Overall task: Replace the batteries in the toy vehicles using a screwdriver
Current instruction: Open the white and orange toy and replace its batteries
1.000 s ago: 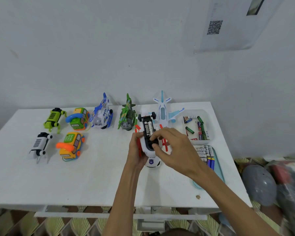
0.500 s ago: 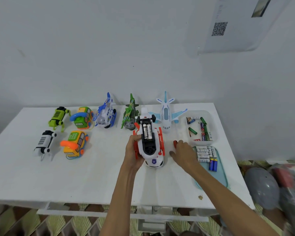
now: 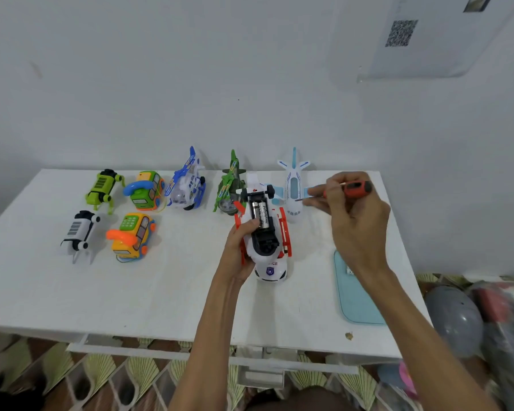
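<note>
White table (image 3: 131, 292), right fingers (image 3: 316, 191) pinching screwdriver (image 3: 358, 188), left hand (image 3: 238, 247) gripping car (image 3: 272, 252)

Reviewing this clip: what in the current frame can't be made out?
Head view only.
Teal tray: most of it hidden behind the right hand and forearm; contents unreadable.
Screwdriver tip: too thin and blurred to tell its type.
Police car: one side covered by the left hand.
Bundle at the right edge: motion-blurred, cut off.
QR sheet: cut by the top edge.
</note>
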{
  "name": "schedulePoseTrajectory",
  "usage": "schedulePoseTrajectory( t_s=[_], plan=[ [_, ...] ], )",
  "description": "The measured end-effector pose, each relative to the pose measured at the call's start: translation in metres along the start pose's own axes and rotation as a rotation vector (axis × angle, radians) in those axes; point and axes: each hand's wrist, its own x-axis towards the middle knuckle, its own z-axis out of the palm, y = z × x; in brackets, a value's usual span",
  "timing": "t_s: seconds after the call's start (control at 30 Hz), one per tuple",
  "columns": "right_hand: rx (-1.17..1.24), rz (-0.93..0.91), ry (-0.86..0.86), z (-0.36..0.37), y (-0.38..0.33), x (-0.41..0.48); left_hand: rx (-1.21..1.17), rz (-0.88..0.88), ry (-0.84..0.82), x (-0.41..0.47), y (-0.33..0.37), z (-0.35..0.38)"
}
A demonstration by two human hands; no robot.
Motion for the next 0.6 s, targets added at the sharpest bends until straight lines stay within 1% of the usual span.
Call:
schedulePoseTrajectory(
  t_s=[0.07,0.13,0.2,0.47,0.53,0.6],
  plan=[
    [0.030,-0.017,-0.091,0.006,-0.006,-0.013,0.023,0.014,-0.010,0.003,0.000,0.000],
    [-0.033,-0.029,-0.183,0.010,-0.002,-0.021,0.045,0.028,-0.021,0.004,-0.001,0.001],
    [-0.073,-0.036,-0.236,0.012,0.003,-0.025,0.059,0.039,-0.031,0.004,-0.001,0.003],
    [-0.173,-0.103,-0.272,0.013,0.016,-0.026,0.066,0.027,-0.051,0.005,-0.004,0.005],
    [-0.205,-0.165,-0.290,0.013,0.019,-0.027,0.050,0.022,-0.059,0.004,-0.005,0.006],
    [-0.269,-0.273,-0.326,0.012,0.025,-0.031,0.018,0.003,-0.058,0.003,-0.006,0.007]
  ],
)
